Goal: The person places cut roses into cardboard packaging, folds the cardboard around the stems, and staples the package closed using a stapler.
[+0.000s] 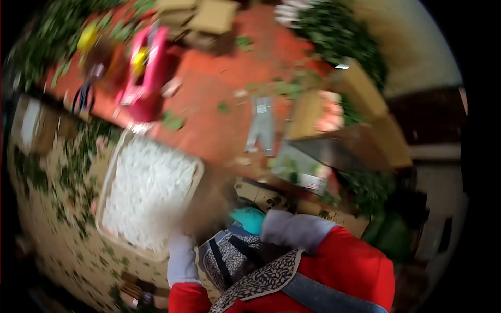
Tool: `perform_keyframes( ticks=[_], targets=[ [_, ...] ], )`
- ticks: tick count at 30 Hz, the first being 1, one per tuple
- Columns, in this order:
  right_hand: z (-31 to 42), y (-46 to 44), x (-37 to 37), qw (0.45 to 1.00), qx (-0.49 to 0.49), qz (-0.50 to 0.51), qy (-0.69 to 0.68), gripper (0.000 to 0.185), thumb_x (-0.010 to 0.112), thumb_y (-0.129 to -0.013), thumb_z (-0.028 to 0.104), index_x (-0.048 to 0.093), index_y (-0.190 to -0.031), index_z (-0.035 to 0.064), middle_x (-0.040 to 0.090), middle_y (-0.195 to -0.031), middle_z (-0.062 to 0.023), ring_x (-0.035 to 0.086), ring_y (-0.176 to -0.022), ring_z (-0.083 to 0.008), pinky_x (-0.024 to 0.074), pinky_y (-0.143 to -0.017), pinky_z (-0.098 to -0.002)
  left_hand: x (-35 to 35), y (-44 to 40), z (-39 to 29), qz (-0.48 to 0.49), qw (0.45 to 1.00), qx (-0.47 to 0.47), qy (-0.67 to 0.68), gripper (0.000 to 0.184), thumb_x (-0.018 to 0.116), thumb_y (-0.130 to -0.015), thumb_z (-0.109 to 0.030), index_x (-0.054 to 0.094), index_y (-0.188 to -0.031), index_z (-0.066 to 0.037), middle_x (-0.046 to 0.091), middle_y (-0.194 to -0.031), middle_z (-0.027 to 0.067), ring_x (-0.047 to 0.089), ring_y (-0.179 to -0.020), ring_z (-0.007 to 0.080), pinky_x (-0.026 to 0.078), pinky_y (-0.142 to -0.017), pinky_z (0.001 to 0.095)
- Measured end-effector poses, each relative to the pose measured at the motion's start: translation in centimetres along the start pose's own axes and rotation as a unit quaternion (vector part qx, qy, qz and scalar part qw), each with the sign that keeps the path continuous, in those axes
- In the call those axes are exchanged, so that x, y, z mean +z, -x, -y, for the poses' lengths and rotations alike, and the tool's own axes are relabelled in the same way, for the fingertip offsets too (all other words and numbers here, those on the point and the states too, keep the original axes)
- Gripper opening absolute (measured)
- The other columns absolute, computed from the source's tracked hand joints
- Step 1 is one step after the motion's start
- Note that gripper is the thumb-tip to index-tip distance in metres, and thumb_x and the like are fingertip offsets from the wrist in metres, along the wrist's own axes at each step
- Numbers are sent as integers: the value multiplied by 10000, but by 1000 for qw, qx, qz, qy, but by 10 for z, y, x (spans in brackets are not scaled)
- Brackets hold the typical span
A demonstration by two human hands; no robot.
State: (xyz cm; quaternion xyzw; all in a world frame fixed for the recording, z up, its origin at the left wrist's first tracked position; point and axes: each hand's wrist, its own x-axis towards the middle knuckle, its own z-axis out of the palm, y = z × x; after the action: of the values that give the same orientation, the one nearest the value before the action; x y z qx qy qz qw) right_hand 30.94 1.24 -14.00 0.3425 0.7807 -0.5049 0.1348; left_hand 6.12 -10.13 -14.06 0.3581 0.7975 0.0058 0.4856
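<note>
blurring beside crate (130, 249) of white pieces (148, 190): left hand (197, 215). right of crate: turquoise-gloved right hand (247, 219). finger state, both: cannot tell. risk: fast left sweep snagging rim, spilling pieces.

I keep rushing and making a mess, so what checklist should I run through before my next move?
1. Basket upright: ok, white pieces fill it.
2. Left hand off the basket: cannot tell; it blurs across the near right edge.
3. Left grip empty: cannot tell, too blurred.
4. Right hand in plain view: not ok; past the right cuff only a teal shape shows.
5. Carton open: ok, pink blooms visible inside.
6. Red table free of loose leaves: not ok, several are scattered.
</note>
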Motion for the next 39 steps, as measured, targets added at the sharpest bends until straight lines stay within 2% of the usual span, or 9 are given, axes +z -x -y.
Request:
perform_keyframes(
  ticks=[3, 7, 10, 12, 14, 18, 20, 29, 39],
  targets=[
    [10, 117, -59, 959, -184, -67, -207, 446, 593, -939, 290, 533, -1328, 80, 636, -1188, -151, 611, -1097, -293, 466, -950, -385, -41, 55, -81, 27, 998, 56, 21, 421, 561, -873, -32, 506, -1290, -17, 539, -1271, 137, 520, -1164, 248, 441, -972, 354],
    [63, 264, -213, 908, -159, 9, -388, 383, 587, -927, 14, 534, -1306, -2, 628, -1193, -140, 606, -1063, -177, 485, -895, -303, -64, 118, -171, 54, 981, 55, 176, 385, 536, -826, 72, 555, -1209, 36, 583, -1165, 125, 552, -1089, 205, 459, -931, 292],
    [64, 372, -291, 904, -209, -280, -245, 335, 601, -913, 120, 587, -1207, -39, 695, -891, -111, 671, -767, -207, 527, -674, -301, -57, 142, -227, 44, 944, 37, 324, 373, 517, -791, 151, 591, -1149, 76, 616, -1085, 115, 576, -1033, 172, 473, -900, 246],
    [39, 392, -290, 786, -188, -451, -377, 303, 525, -958, 211, 626, -1073, -51, 687, -901, -129, 651, -717, -189, 514, -633, -294, -63, 130, -255, 14, 935, 54, 349, 372, 505, -768, 203, 615, -1108, 103, 639, -1032, 109, 592, -995, 151, 482, -879, 215],
    [-6, 402, -319, 801, -183, -480, -306, 267, 475, -980, 140, 622, -1079, -59, 685, -930, -135, 629, -735, -161, 493, -652, -267, -79, 106, -261, -44, 960, 97, 259, 356, 524, -779, 213, 643, -1086, 79, 655, -1034, 137, 613, -985, 172, 504, -879, 234],
    [-12, 357, -369, 848, -21, -343, -404, 255, 512, -945, 0, 620, -1176, -10, 689, -1002, -108, 629, -802, -140, 488, -704, -243, -115, 66, -304, -153, 957, 246, -28, 213, 636, -851, 39, 705, -1036, -41, 692, -998, 98, 653, -967, 213, 529, -867, 313],
    [-22, 316, -374, 907, -130, -300, -264, 258, 608, -908, 41, 636, -1165, 28, 702, -973, -95, 661, -819, -174, 507, -699, -273, -139, 58, -347, -150, 887, 425, -105, 219, 653, -836, 26, 705, -1028, -65, 686, -1002, 102, 656, -959, 216, 521, -848, 324],
    [-34, 224, -372, 984, 50, -169, 22, 250, 583, -914, 292, 660, -1055, 101, 661, -730, -121, 631, -601, -295, 489, -579, -427, -111, -32, -455, 200, 769, 601, -83, 299, 624, -830, -10, 624, -1126, -54, 627, -982, 129, 641, -848, 307, 522, -746, 374],
    [-40, 198, -346, 970, 47, -177, 158, 232, 569, -907, 274, 631, -1018, 81, 639, -654, -106, 626, -589, -300, 480, -553, -440, -82, -25, -493, 202, 759, 578, -220, 286, 650, -820, -256, 662, -1075, -125, 600, -807, 81, 617, -751, 305, 502, -662, 425]
  ],
)
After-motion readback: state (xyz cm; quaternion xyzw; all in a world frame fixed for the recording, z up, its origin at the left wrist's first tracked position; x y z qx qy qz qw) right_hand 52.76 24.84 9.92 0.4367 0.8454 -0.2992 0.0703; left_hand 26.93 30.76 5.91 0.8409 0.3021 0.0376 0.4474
